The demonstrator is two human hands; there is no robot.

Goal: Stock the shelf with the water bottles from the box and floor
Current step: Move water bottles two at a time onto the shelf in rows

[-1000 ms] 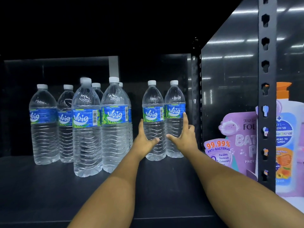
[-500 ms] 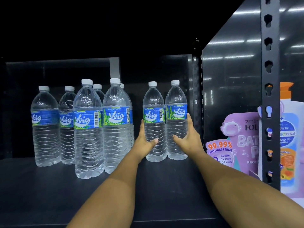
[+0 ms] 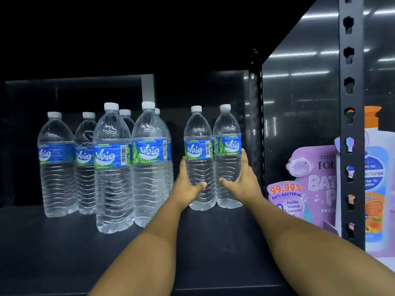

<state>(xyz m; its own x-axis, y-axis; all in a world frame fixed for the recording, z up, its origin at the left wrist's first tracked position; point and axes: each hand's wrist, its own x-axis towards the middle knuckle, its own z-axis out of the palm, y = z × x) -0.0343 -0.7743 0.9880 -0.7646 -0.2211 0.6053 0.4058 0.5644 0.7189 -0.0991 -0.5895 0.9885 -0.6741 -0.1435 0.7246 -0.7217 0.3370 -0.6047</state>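
Standing upright on the shelf, two bottles are cupped side by side, one by the left hand and the other by the right hand, thumbs across their fronts, fingers around the outer sides. Six more bottles are seen left of the fingers; box and floor are out of view, so remaining stock cannot be judged.

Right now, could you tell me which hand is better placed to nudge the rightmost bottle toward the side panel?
Probably the right hand: it already cups the rightmost bottle, while the left hand holds its neighbour.
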